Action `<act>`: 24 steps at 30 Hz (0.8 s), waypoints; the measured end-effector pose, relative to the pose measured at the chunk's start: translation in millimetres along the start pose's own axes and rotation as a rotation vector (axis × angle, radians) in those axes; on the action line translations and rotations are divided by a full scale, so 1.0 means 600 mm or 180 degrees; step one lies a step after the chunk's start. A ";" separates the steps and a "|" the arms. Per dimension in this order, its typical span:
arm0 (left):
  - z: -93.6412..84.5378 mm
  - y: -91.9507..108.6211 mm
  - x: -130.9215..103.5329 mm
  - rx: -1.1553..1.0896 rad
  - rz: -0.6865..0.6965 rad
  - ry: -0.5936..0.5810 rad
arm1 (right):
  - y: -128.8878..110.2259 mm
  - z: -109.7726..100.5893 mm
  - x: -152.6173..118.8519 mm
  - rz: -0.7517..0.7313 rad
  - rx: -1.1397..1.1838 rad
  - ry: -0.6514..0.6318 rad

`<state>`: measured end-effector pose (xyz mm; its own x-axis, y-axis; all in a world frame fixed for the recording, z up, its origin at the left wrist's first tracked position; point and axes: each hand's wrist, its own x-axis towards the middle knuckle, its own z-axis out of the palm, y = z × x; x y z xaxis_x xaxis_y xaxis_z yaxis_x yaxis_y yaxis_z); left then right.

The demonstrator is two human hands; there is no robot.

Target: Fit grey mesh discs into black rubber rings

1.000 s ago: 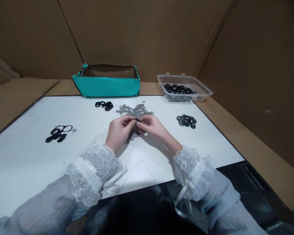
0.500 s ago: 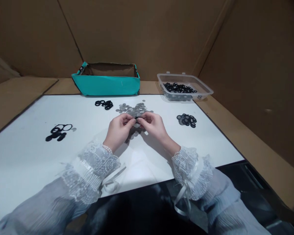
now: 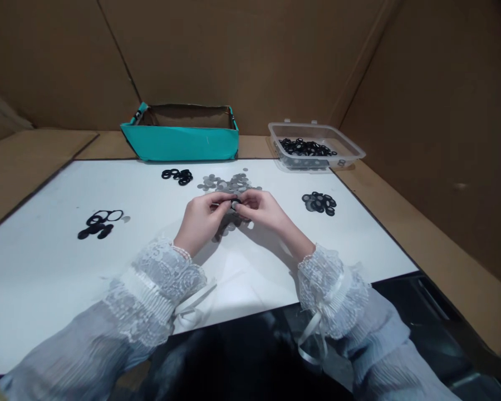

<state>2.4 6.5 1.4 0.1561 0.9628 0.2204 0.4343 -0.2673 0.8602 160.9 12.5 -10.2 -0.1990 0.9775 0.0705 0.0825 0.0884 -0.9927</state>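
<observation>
Between my fingertips, a small black ring (image 3: 235, 201) with a pale grey centre is pinched from both sides. My left hand (image 3: 204, 218) grips its left edge with thumb and forefinger. On the other edge, my right hand (image 3: 262, 209) holds it the same way. Both hands hover over a pile of grey discs (image 3: 229, 184), which they partly cover. Left of that pile lies a cluster of black rings (image 3: 177, 176). Several black-rimmed discs (image 3: 319, 203) form a heap to the right of my right hand.
Farther left on the white board (image 3: 150, 203) lie larger black rings and dark discs (image 3: 96, 224). A turquoise open box (image 3: 181, 143) stands at the back. Beside it, at back right, a clear plastic tub (image 3: 317, 161) holds many black rings. Cardboard walls (image 3: 242, 61) enclose the workspace.
The ring has tilted between my fingers, so its pale centre now shows. My right fingers have shifted slightly. The heaps on the board look the same.
</observation>
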 end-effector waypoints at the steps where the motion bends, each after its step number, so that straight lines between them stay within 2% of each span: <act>1: 0.000 0.001 0.000 -0.0021 -0.0008 -0.0001 | 0.000 0.000 0.000 -0.0026 -0.0033 0.0000; 8: 0.000 0.006 0.001 -0.0545 -0.0376 -0.0212 | 0.000 -0.002 0.000 0.0057 -0.0093 0.0005; 11: 0.000 0.000 0.002 -0.0586 -0.0399 -0.0166 | 0.002 0.002 -0.001 0.0043 -0.0165 0.0131; 19: 0.008 -0.002 -0.006 -0.0277 -0.0059 0.0231 | 0.005 0.016 -0.005 -0.0234 -0.0207 0.0636; 21: 0.007 0.002 -0.009 -0.0028 0.0198 0.0389 | 0.004 0.017 -0.004 -0.0272 -0.0192 0.0555; 24: 0.004 0.004 -0.010 0.0191 0.0509 0.0421 | 0.000 0.013 -0.002 -0.0193 -0.0079 0.0162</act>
<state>4.7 -0.1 0.9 0.1111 0.9036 0.4138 0.4661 -0.4151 0.7813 153.4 9.8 -11.2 -0.1544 0.9786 0.1361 0.0960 0.1519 -0.9837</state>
